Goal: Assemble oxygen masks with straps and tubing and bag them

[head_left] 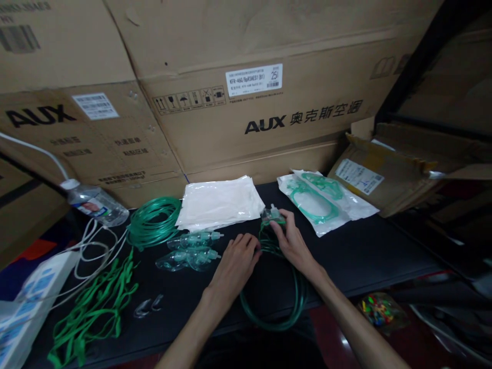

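Observation:
My right hand [294, 241] is closed around a clear oxygen mask [273, 215] with a green strap, near the middle of the black table. Below it hangs a loop of green tubing [269, 326], its upper turns bunched under the mask. My left hand [239, 259] is curled beside the mask, its fingertips pinched at the tubing's upper turns; the exact grip is partly hidden. Left of that hand lie several clear oxygen masks [190, 258] with pale green connectors. Behind both hands rests a stack of white pouches [219, 204].
A green tubing coil [154, 220], loose green straps [96, 312], a bottle [96, 202] and a power strip [36, 307] occupy the left. Bagged mask sets [323, 200] and an open carton [369, 174] stand right. Large AUX cartons [215, 138] wall the back.

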Demonstrator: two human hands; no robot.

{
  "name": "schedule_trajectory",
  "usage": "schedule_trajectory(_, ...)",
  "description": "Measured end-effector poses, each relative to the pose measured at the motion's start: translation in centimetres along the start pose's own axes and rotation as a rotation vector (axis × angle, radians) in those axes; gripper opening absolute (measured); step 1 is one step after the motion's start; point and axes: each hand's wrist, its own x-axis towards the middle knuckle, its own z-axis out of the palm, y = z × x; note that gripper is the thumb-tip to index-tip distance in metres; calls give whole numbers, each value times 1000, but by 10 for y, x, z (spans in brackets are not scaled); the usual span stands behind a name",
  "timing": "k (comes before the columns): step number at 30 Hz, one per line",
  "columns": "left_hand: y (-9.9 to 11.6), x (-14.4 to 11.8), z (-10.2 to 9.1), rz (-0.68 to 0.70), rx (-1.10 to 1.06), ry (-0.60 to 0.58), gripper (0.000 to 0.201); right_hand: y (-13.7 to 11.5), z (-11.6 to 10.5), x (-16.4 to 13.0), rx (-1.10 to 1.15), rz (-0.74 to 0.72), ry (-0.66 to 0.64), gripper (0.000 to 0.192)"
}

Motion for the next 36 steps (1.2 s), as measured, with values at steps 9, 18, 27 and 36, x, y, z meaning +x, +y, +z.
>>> schedule_trajectory(9,2,-12,7,-100,6,44,8,0,-15,-80,169,254,428,34)
schedule_trajectory(18,-3,-17,8,-58,-70,67,7,1,0,-46,217,267,313,46)
schedule_trajectory(27,-1,-14,16,-27,-96,129,13,4,-5,-25,346,255,86,43)
schedule_trajectory(36,11,-12,28,-74,-57,161,17,6,19,-20,412,188,170,43)
